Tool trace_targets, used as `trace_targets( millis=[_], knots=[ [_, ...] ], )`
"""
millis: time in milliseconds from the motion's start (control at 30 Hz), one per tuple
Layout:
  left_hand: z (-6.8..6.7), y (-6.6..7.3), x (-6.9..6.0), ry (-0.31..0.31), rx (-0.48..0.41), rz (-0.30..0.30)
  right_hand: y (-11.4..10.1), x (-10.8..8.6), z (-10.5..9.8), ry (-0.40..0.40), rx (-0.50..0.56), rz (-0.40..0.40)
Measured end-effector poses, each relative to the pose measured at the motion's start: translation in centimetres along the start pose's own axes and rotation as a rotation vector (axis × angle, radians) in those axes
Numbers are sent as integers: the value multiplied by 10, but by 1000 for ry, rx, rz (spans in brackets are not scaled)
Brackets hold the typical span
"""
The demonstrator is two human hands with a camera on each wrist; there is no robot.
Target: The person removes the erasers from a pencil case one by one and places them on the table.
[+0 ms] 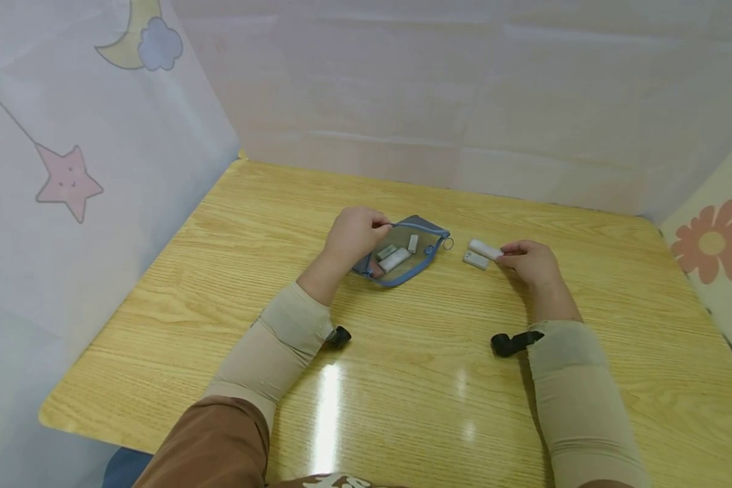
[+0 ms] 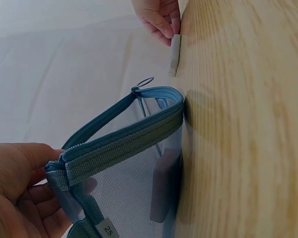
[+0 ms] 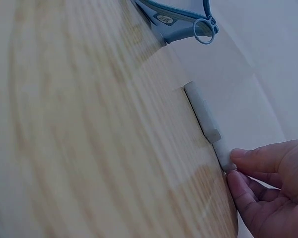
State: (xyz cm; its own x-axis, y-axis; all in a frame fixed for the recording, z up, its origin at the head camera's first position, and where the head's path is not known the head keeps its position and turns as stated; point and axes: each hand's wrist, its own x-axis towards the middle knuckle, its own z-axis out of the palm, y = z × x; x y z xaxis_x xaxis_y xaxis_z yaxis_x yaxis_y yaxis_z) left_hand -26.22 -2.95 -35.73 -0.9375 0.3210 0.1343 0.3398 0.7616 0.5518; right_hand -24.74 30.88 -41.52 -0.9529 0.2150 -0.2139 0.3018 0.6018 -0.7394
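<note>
A blue zippered mesh pouch [image 1: 410,274] lies unzipped on the table, its mouth facing up. My left hand [image 1: 352,237] pinches the pouch's edge; the left wrist view shows the hand [image 2: 27,191] at one end of the zipper [image 2: 124,130]. Several whitish blocks, one of them a long white one [image 1: 394,260], lie inside with a reddish piece. To the right of the pouch, my right hand [image 1: 532,263] pinches the end of a white bar [image 1: 484,249], which lies beside a shorter grey-white block [image 1: 476,259]. In the right wrist view thumb and finger hold the bar's tip [image 3: 223,154].
The wooden table [image 1: 232,285] ends at a pale cloth backdrop [image 1: 402,88] behind. Black wrist devices stick out from both sleeves, the left one [image 1: 339,337] and the right one [image 1: 507,345]. A metal ring [image 1: 448,244] hangs at the pouch's right corner.
</note>
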Motion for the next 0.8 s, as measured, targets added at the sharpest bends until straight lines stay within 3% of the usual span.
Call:
trace_targets(
  millis=[400, 800],
  knots=[
    [-1, 1, -1, 3, 11, 3, 2, -1, -2, -9, 9, -32],
    [1, 0, 0, 4, 8, -10, -8, -4, 1, 49, 94, 8]
  ],
)
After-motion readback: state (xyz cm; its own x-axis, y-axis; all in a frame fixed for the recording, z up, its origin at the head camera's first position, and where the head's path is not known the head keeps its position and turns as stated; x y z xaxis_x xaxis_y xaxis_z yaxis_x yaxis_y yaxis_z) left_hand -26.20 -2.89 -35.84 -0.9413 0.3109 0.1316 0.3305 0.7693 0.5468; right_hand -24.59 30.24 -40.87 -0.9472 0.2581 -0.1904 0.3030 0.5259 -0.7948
